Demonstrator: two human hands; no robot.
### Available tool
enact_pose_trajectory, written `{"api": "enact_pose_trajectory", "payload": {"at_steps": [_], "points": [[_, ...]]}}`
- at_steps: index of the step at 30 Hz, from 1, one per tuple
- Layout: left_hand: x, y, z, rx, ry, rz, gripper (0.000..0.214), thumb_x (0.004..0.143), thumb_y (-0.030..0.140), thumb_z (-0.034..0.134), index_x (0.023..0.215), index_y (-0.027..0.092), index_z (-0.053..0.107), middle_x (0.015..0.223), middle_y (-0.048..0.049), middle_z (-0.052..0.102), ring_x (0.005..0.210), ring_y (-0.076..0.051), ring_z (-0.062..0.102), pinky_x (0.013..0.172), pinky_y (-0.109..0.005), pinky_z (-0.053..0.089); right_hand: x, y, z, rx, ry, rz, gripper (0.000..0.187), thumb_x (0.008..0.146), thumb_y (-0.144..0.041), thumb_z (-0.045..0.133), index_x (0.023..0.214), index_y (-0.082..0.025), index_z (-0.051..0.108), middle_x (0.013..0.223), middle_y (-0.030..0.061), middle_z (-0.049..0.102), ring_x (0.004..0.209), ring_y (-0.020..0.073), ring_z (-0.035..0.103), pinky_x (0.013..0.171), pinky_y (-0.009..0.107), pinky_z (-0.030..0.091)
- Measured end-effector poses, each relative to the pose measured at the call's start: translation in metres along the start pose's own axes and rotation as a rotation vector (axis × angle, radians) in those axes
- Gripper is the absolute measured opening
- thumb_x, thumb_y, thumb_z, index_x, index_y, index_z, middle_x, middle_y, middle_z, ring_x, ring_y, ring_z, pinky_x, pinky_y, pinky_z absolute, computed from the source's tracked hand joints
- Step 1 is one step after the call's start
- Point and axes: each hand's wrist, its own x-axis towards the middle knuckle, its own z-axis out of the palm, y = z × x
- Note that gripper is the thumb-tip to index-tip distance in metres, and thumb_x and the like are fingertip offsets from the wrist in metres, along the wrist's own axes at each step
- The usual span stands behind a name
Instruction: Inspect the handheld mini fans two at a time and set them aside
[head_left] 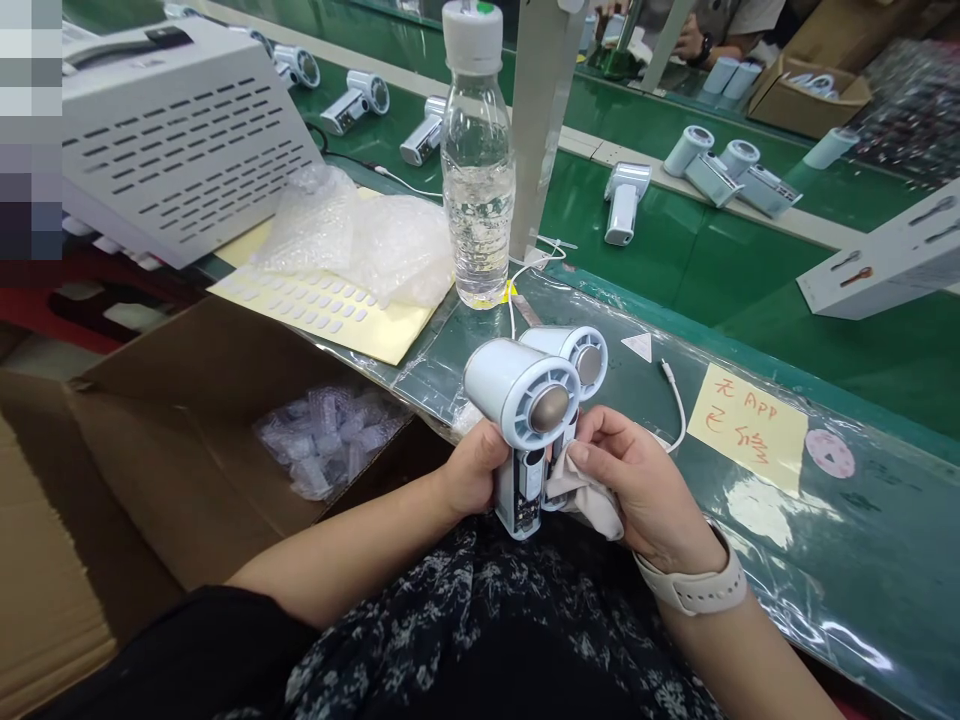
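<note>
My left hand is wrapped round the handle of a white hand-held fan held upright in front of me. A second white fan sits just behind it. My right hand pinches a pale cloth against the fan's handle. A watch with a cream strap is on my right wrist.
A clear water bottle stands ahead, beside bubble wrap on a yellow sticker sheet. An open cardboard box holding plastic-bagged parts is at my left. A yellow note and white cable lie right. Several fans rest on the green conveyor; another person's hand is far back.
</note>
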Motion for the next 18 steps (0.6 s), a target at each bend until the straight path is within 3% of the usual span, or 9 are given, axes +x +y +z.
{"api": "enact_pose_trajectory", "payload": {"at_steps": [4, 8, 13, 18], "points": [[0.001, 0.002, 0.004, 0.024, 0.015, 0.019, 0.068, 0.062, 0.085, 0.066, 0.062, 0.017, 0.065, 0.056, -0.0023, 0.054, 0.049, -0.014, 0.045, 0.047, -0.03, 0.032, 0.001, 0.001, 0.006, 0.072, 0.013, -0.042, 0.037, 0.069, -0.041, 0.087, 0.068, -0.023, 0.055, 0.065, -0.0017, 0.064, 0.061, 0.0154, 0.059, 0.059, 0.028, 0.05], [0.001, 0.002, 0.005, 0.035, 0.006, 0.038, 0.065, 0.066, 0.083, 0.066, 0.064, 0.018, 0.066, 0.054, -0.0016, 0.053, 0.054, -0.017, 0.048, 0.056, -0.032, 0.039, 0.002, 0.002, 0.009, -0.014, 0.052, -0.13, 0.036, 0.073, -0.04, 0.085, 0.07, -0.023, 0.054, 0.068, -0.0012, 0.066, 0.063, 0.0156, 0.061, 0.06, 0.028, 0.05], [0.001, 0.004, 0.001, -0.062, -0.039, -0.053, 0.065, 0.063, 0.081, 0.069, 0.068, 0.017, 0.07, 0.062, -0.0055, 0.062, 0.068, -0.024, 0.063, 0.068, -0.036, 0.051, -0.006, -0.013, -0.01, -0.419, -0.067, -0.069, 0.031, 0.068, -0.031, 0.086, 0.068, -0.022, 0.056, 0.066, -0.002, 0.063, 0.058, 0.0141, 0.057, 0.054, 0.026, 0.045], [0.01, 0.015, 0.006, -0.195, -0.036, -0.058, 0.068, 0.067, 0.082, 0.066, 0.064, 0.015, 0.066, 0.093, -0.0117, 0.072, 0.105, -0.031, 0.068, 0.101, -0.043, 0.051, -0.023, -0.041, -0.031, -0.739, -0.246, 0.001, 0.03, 0.071, -0.032, 0.085, 0.063, -0.021, 0.058, 0.061, -0.002, 0.06, 0.057, 0.0131, 0.054, 0.053, 0.024, 0.043]]}}
